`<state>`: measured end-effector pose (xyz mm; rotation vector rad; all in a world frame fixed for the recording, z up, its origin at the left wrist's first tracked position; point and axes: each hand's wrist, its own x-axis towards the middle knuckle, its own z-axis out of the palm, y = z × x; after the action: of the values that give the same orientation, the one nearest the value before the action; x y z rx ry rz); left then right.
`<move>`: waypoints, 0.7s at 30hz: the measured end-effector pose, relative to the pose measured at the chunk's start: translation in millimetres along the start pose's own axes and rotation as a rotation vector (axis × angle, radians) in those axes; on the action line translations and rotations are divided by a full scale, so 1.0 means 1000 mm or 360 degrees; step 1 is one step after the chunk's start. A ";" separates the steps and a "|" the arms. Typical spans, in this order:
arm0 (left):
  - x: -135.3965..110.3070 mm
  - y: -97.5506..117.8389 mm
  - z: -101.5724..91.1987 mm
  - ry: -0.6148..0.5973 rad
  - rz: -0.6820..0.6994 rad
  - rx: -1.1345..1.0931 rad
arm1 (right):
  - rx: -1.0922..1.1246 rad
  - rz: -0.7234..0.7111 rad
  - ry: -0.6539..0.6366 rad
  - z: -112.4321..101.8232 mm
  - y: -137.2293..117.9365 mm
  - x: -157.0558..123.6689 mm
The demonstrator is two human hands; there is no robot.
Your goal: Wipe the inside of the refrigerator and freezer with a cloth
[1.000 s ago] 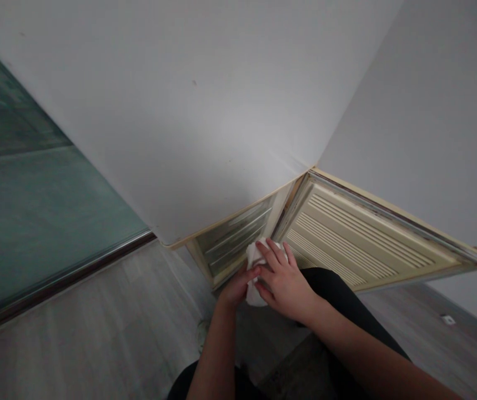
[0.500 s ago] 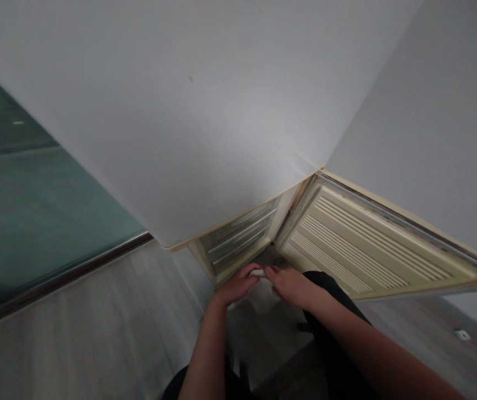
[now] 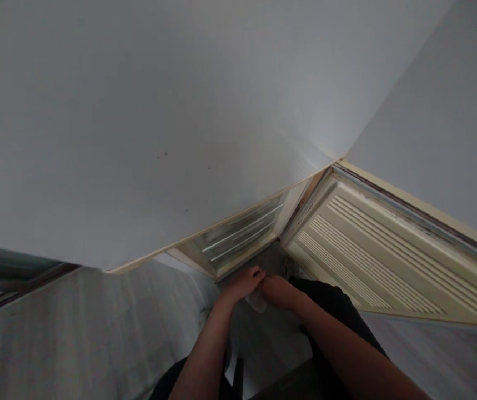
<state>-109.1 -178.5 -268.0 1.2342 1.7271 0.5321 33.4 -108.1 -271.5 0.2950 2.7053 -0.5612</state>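
Observation:
My left hand [image 3: 243, 283] and my right hand [image 3: 277, 290] meet low in front of me, fingers curled. Both close on a white cloth [image 3: 257, 301], of which only a small fold shows beneath them. They sit just before the lower front edge of an open cream fridge compartment with wire shelves [image 3: 238, 237]. The ribbed inner side of the open fridge door [image 3: 371, 253] stands to the right of my right hand.
The white side of the fridge [image 3: 159, 122] fills the upper view, with a white wall [image 3: 442, 128] at the right. Grey wood-look floor [image 3: 75, 333] lies at left. A green glass panel with a dark frame [image 3: 9, 272] is at far left. My dark-trousered knee [image 3: 330, 300] is below the door.
My hands drew together and dropped a little, bunching the cloth so that far less of it shows. My right hand went from flat on the cloth to curled. The view tilted and shifted.

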 end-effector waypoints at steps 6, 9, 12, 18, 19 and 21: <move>0.019 0.006 0.011 0.0053 -0.0146 0.0309 | 0.0101 0.0058 -0.0062 0.035 0.014 0.012; 0.025 0.020 0.022 0.0055 -0.0072 0.0348 | 0.0011 0.0288 -0.0133 0.032 0.023 0.008; 0.030 0.032 0.029 0.0070 0.0125 0.0226 | -0.0056 0.0594 -0.0080 0.019 0.034 0.005; 0.022 0.047 0.010 0.0594 0.0606 -0.0285 | -0.0091 0.0574 0.0468 -0.025 0.034 -0.009; 0.017 0.049 0.007 0.0648 0.0662 -0.0345 | -0.0099 0.0420 0.0617 -0.033 0.032 -0.016; 0.006 0.052 0.003 0.0682 0.0753 -0.0496 | -0.0141 0.0034 0.0946 -0.047 0.029 -0.034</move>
<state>-80.3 -152.6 -232.6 1.3659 1.5982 1.3761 57.8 -66.8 -227.7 0.5381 3.2778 -0.3887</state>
